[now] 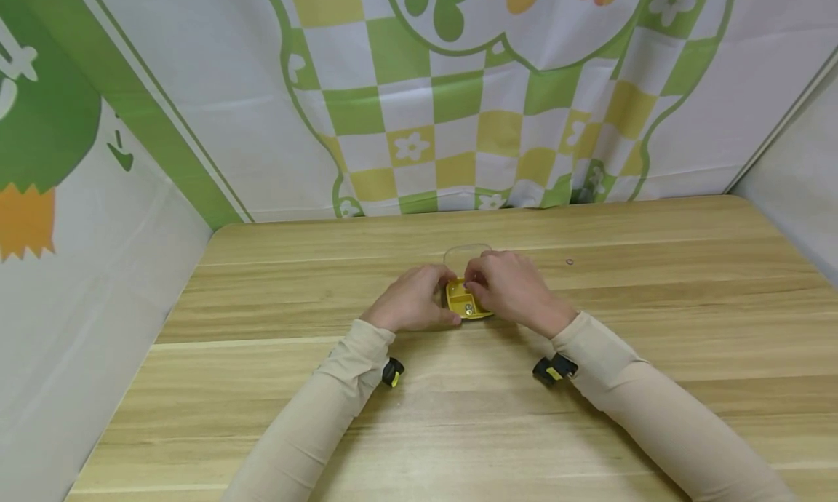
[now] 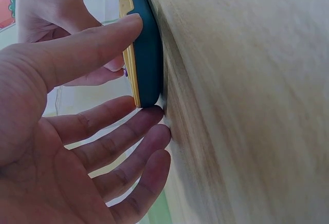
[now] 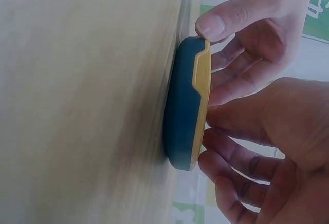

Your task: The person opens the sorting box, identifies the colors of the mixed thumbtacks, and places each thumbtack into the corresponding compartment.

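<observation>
A small case with a yellow compartment tray (image 1: 461, 299) and a dark teal base (image 3: 181, 106) rests on the wooden table, its clear lid (image 1: 468, 246) raised at the far side. My left hand (image 1: 414, 298) holds the case from the left, thumb at the near edge and index finger at the far edge. Over the tray's right side, my right hand (image 1: 513, 287) pinches a tiny purple piece (image 2: 125, 73) between thumb and fingers; its kind is mostly hidden. Small shiny pieces (image 1: 468, 309) lie in the near compartment.
On the table (image 1: 262, 400), right of the case and farther back, lies a tiny ring-shaped piece (image 1: 569, 262). A checkered green and yellow curtain (image 1: 458, 109) hangs along the table's far edge. White cloth (image 1: 65, 342) closes off the left side.
</observation>
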`<state>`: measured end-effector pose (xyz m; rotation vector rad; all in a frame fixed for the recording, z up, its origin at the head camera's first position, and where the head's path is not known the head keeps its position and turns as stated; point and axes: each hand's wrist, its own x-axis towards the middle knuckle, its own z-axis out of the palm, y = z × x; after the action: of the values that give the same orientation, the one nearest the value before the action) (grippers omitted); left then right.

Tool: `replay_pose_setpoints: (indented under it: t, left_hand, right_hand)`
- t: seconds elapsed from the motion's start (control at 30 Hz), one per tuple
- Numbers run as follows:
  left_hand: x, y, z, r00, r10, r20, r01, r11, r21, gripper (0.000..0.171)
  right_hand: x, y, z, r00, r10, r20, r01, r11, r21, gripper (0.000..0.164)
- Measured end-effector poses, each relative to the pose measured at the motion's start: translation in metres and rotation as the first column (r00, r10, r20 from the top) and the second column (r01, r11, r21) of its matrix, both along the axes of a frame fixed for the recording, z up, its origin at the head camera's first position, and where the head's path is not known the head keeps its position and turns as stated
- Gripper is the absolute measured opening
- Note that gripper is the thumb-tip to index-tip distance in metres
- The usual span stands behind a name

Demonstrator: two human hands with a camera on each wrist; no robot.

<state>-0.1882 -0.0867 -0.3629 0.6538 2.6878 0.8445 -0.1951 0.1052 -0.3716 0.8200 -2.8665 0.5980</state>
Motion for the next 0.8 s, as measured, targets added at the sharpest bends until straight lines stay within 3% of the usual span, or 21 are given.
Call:
replay_pose_setpoints:
  t: [0.5, 0.8]
  left_hand:
    - [0.000, -0.001, -0.001, 1.000, 0.003, 0.002, -0.003, 1.000, 0.006, 0.060]
    - [0.001, 0.000, 0.000, 1.000, 0.008, -0.002, -0.008, 1.000, 0.012, 0.059]
  right_hand:
    - [0.001, 0.000, 0.002, 1.000, 0.006, 0.016, -0.006, 1.000, 0.023, 0.005]
    - [0.000, 0.008, 0.017, 0.993, 0.031, 0.113, -0.041, 0.995, 0.086, 0.008]
